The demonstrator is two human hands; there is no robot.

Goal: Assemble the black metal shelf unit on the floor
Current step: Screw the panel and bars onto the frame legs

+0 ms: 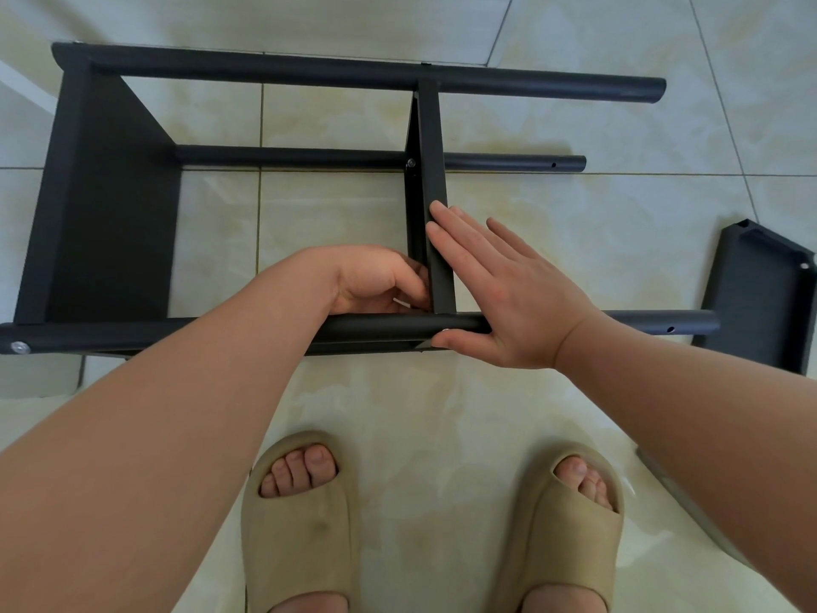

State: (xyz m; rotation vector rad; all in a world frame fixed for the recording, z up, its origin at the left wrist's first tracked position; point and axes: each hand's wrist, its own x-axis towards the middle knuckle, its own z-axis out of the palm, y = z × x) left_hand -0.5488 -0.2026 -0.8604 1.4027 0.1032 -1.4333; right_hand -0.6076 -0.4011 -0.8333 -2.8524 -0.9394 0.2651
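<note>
Here | our right hand point(499, 294): fingers straight, flat against middle shelf panel point(431, 139), thumb at near post point(654, 323) | our left hand point(376, 280): curled, pinching small silvery part point(401, 302) beside that panel | shelf unit point(110, 192): on its side on tiled floor point(574, 223) | loose panel point(760, 303): rightward.

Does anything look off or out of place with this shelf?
Nothing looks damaged or askew. One shelf panel lies loose on the floor, right of the frame, and the near pole's end hole is empty: unfinished, not wrong.
</note>
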